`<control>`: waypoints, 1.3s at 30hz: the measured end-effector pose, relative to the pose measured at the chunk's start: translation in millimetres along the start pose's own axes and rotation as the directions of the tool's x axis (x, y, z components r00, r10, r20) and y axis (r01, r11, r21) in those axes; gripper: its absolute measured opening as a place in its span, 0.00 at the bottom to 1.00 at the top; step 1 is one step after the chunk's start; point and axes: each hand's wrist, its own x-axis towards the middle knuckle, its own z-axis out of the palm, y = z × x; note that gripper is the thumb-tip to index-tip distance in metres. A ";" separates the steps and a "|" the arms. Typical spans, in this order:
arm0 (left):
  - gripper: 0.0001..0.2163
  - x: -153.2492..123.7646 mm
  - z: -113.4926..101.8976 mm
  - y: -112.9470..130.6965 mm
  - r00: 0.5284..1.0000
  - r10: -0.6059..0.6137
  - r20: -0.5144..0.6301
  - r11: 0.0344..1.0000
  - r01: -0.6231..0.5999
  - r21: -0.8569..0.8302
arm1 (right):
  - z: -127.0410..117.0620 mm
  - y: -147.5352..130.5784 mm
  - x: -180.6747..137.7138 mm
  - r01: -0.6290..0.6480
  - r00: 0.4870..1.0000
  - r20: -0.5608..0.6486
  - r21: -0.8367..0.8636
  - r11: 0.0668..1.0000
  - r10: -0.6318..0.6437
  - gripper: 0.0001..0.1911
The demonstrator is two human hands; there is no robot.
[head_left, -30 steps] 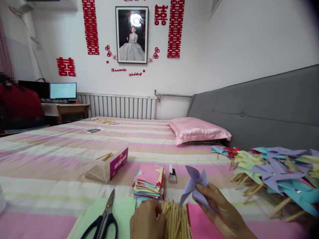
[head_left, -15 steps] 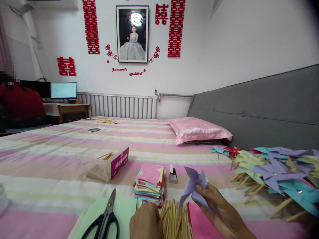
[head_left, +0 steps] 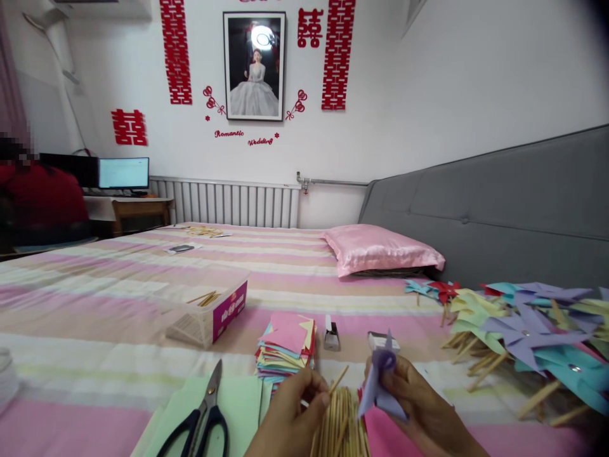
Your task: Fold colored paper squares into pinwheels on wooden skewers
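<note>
My left hand (head_left: pixel 299 409) pinches one thin wooden stick (head_left: pixel 339 379) between thumb and fingers, its end pointing up and right. Below it lies a bundle of similar wooden sticks (head_left: pixel 343 419). My right hand (head_left: pixel 413 403) is closed on a purple paper pinwheel (head_left: pixel 380 384), turned edge-on, with its blades curled. Pink paper (head_left: pixel 387 431) lies under the right hand. A stack of coloured paper squares (head_left: pixel 285 346) stands just beyond the left hand. Dark-handled scissors (head_left: pixel 204 406) rest on pale green paper (head_left: pixel 242 400) to the left.
Finished pinwheels (head_left: pixel 537 330) on sticks are heaped at the right. A clear plastic box (head_left: pixel 209 317) holds a few sticks. Two small boxes, one of them an open box (head_left: pixel 332 334), lie ahead. A pink pillow (head_left: pixel 380 247) is farther back; a person in red (head_left: pixel 42 197) sits far left.
My left hand has risen from the bundle with a stick pinched in it. The pinwheel in my right hand has turned edge-on, uncovering a small box behind it.
</note>
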 end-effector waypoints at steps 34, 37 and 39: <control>0.11 0.9 -10.6 6.1 0.982 0.041 0.184 0.843 0.065 -0.534 | -2.3 5.1 5.3 0.573 0.808 0.451 -0.458 0.679 -0.378 0.04; 0.12 1.0 -10.4 6.1 0.982 0.033 0.186 0.842 0.073 -0.535 | -3.6 5.5 5.8 0.591 0.796 0.467 -0.460 0.663 -0.385 0.04; 0.12 1.2 -10.3 6.7 0.983 0.028 0.180 0.845 0.073 -0.529 | -4.0 5.4 5.8 0.605 0.786 0.474 -0.460 0.650 -0.396 0.04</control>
